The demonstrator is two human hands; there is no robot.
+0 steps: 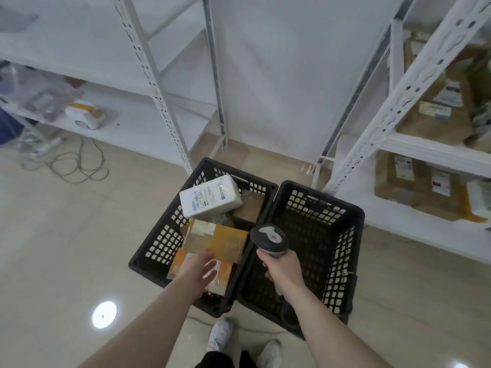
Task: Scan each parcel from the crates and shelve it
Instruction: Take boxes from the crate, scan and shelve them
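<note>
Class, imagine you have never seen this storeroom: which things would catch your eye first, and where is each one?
Two black crates stand side by side on the floor, the left one holding parcels, topped by a white parcel. The right hand grips a grey scanner above the right crate, while the left hand reaches onto a brown box.

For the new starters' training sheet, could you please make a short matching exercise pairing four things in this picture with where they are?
Things:
1. white parcel
2. scanner
3. left hand
4. brown boxes

Places:
A. on the right-hand shelving
B. reaching into the left crate, over a cardboard parcel
C. on top of the pile in the left crate
D. gripped in the right hand, over the right crate

Pairs: 1-C, 2-D, 3-B, 4-A
</note>
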